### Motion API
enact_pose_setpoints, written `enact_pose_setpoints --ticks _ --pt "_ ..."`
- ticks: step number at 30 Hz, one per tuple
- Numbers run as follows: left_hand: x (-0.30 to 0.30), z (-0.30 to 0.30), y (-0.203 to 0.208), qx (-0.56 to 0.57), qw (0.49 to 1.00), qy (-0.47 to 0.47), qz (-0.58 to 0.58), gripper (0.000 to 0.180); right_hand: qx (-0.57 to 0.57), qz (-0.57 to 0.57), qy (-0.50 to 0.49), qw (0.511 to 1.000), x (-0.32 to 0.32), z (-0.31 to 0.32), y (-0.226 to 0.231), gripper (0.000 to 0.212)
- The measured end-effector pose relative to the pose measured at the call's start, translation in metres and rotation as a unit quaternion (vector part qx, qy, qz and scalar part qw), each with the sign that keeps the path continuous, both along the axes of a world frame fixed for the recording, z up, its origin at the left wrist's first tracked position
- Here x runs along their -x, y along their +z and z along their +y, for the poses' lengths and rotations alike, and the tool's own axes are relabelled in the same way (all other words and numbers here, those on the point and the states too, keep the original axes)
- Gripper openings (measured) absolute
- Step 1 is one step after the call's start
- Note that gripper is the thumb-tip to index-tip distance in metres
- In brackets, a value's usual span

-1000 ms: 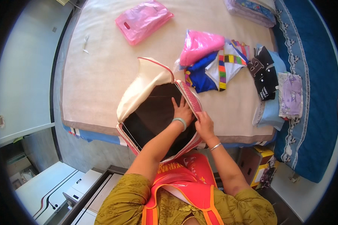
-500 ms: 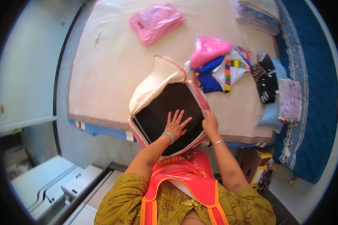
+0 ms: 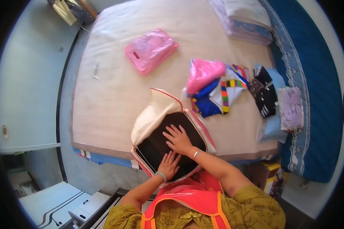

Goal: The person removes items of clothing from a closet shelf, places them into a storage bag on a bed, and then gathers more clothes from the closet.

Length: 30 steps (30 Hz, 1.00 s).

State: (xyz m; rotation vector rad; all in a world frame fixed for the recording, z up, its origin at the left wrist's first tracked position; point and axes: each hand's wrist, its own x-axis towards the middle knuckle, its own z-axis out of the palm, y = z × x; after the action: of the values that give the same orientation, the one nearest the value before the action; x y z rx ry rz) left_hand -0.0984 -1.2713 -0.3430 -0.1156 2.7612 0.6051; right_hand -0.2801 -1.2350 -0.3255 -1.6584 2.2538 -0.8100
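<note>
In front of me a fabric storage box (image 3: 197, 136) with a dark lining and red patterned sides rests at the bed's near edge. Its cream lid flap (image 3: 151, 116), trimmed in red, is folded back away from me. My left hand (image 3: 169, 165), wearing a pale green bangle, lies flat on the dark lining near the close corner. Farther in, my right hand (image 3: 179, 142), with a silver bangle, presses on the same lining with fingers spread. Neither hand holds anything.
The box stands on a bed with a beige sheet (image 3: 103, 118). A pink plastic bag (image 3: 151, 50) lies beyond it. To the right are a pink bundle (image 3: 204, 74), blue-and-white colourful cloth (image 3: 221, 93), black clothing (image 3: 265, 95) and a lilac package (image 3: 291, 108). Folded bedding (image 3: 244, 21) sits at the far right.
My right hand has left the box's right rim and now lies flat inside on the lining. My left hand has shifted closer to me within the box. The head view has tilted.
</note>
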Motion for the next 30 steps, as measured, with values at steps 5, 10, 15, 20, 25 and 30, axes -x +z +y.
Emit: enact_pose_setpoints --ticks 5,10,15,20,25,30 --pt "-0.011 -0.014 0.013 -0.042 0.993 -0.083 -0.068 0.067 -0.044 0.017 0.077 0.996 0.009 0.014 -0.043 0.043" --pt "0.101 -0.115 0.060 -0.211 0.970 0.040 0.111 0.037 -0.100 0.019 0.076 0.992 0.011 0.017 -0.053 0.045" --pt "0.240 -0.290 -0.041 -0.098 0.859 0.350 0.359 0.042 -0.124 -0.004 0.091 0.988 0.013 0.012 -0.053 0.047" --pt "0.314 -0.400 -0.176 -0.158 0.704 0.677 0.143 0.101 -0.172 -0.031 0.117 0.978 0.015 0.010 -0.058 0.047" --pt "0.357 -0.424 -0.201 -0.248 0.648 0.698 0.176 0.085 -0.164 -0.049 0.086 0.981 0.016 0.014 -0.068 0.046" --pt "0.375 -0.434 -0.168 -0.507 0.554 0.622 0.219 0.044 -0.162 -0.065 0.092 0.980 0.014 0.014 -0.069 0.047"
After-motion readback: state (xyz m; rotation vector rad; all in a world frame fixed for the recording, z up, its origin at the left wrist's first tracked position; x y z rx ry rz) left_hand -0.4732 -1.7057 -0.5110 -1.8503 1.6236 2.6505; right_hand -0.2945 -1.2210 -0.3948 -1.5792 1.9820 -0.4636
